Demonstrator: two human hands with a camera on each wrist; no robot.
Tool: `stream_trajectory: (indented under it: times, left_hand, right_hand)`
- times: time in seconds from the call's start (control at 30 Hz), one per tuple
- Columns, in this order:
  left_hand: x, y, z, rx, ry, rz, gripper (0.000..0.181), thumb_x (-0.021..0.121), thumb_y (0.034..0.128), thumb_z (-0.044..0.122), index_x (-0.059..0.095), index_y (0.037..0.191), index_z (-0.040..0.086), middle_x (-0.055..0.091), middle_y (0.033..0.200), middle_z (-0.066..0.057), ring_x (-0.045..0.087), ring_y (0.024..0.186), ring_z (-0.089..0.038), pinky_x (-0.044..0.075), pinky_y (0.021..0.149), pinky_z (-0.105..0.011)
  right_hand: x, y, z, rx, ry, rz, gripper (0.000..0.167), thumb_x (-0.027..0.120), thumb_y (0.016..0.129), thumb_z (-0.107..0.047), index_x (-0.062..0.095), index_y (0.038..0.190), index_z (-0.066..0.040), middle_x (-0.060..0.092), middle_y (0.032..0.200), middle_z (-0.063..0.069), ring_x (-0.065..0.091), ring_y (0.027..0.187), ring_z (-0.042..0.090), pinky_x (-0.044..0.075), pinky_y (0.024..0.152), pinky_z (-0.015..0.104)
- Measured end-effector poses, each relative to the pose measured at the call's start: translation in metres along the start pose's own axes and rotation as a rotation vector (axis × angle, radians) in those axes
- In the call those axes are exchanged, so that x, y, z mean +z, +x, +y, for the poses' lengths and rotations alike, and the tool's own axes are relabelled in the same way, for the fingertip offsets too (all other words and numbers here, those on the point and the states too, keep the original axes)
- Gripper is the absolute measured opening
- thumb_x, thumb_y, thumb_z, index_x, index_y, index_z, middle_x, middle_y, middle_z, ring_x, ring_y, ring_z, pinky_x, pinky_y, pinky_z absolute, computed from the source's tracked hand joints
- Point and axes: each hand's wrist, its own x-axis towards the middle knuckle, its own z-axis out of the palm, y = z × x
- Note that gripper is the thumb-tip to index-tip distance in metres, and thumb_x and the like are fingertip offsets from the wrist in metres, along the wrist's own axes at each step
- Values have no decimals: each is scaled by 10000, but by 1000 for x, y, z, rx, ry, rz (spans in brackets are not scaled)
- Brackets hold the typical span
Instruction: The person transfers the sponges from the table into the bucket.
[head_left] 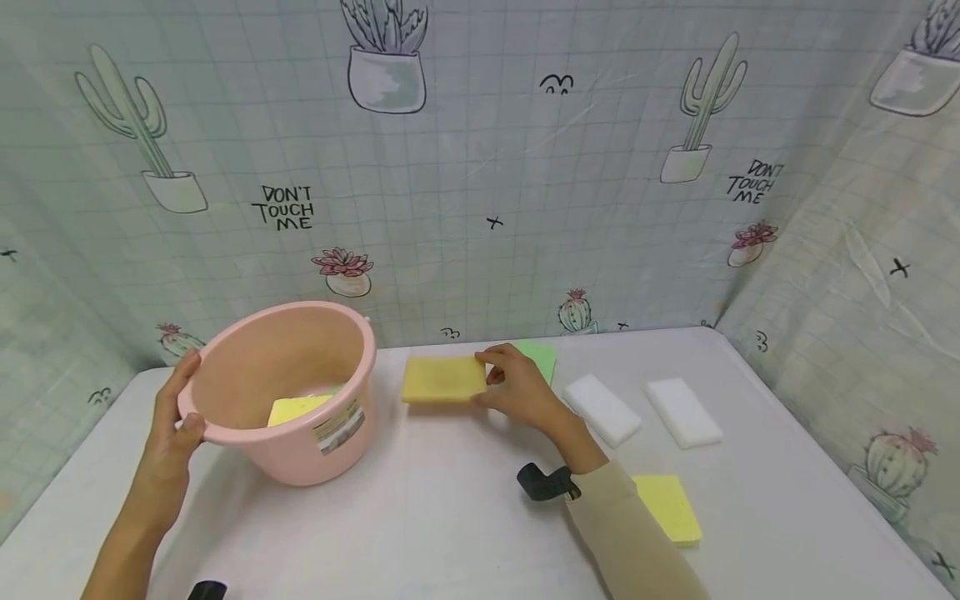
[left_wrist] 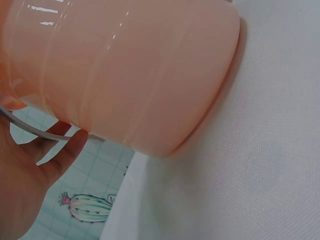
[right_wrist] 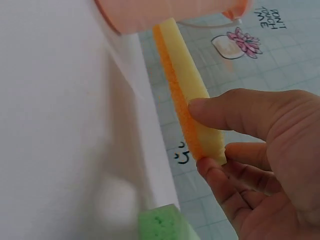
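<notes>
A pink bucket (head_left: 300, 454) stands at the left of the table, tilted slightly in the head view. My left hand (head_left: 167, 442) grips its left rim, and the left wrist view shows the fingers (left_wrist: 70, 152) near the metal handle. My right hand (head_left: 528, 392) pinches a yellow sponge (head_left: 442, 380) by its right end, just right of the bucket. In the right wrist view the sponge (right_wrist: 187, 95) has an orange side and is held off the table. Inside the bucket lies a yellow sponge (head_left: 294, 409), with a bit of green behind it.
Behind my right hand lies a green sponge (head_left: 542, 360). Two white sponges, a nearer one (head_left: 602, 408) and a farther right one (head_left: 682, 412), lie on the white table (head_left: 450, 517). Another yellow sponge (head_left: 669, 508) is partly behind my right sleeve. A printed cloth (head_left: 465, 167) hangs behind.
</notes>
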Motion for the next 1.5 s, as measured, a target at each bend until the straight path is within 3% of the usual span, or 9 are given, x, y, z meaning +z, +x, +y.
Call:
stream_trajectory:
  times: [0.13,0.33,0.53,0.73,1.03,1.5]
  left_hand:
    - [1,0,0,7,-20,-5,596,401,996,301,157,1539,299,69,1574,48,215,1329,-139,275,947,-139]
    - [2,-1,0,10,-23,-16,595,389,998,295,148,1542,289,56,1578,56,191,1345,-141,202,1031,-230]
    - [1,0,0,54,-15,-35,590,372,1006,266,133,1546,261,49,1581,36,192,1340,-134,231,986,-170]
    - [1,0,0,43,2,-28,591,374,1003,286,138,1545,271,46,1583,59,179,1364,-134,203,1029,-223]
    - [0,-1,0,28,-1,-17,598,386,996,295,145,1543,278,49,1582,69,171,1376,-137,166,1062,-276]
    - [0,-2,0,45,20,-16,586,372,1003,290,146,1544,266,50,1585,66,162,1385,-118,147,1064,-262]
  right_hand:
    - [-8,-2,-4,-20,10,19,604,816,737,-112,581,1284,-7,519,1242,80,561,869,148,483,795,295]
    - [-24,-5,-18,-55,42,46,631,815,753,-129,557,1315,-10,504,1273,91,575,908,205,484,825,328]
    - [-43,-2,-37,-116,53,82,611,811,760,-156,568,1303,-18,506,1269,61,574,936,201,467,842,291]
    - [-53,4,-54,-154,84,89,603,811,759,-155,571,1297,-22,506,1256,39,581,943,209,462,855,270]
    - [-52,18,-81,-213,98,69,616,823,750,-184,581,1297,-38,521,1234,11,569,920,154,463,839,229]
    - [-33,39,-125,-276,81,-55,635,820,758,-192,562,1313,-19,520,1238,59,574,917,136,455,806,177]
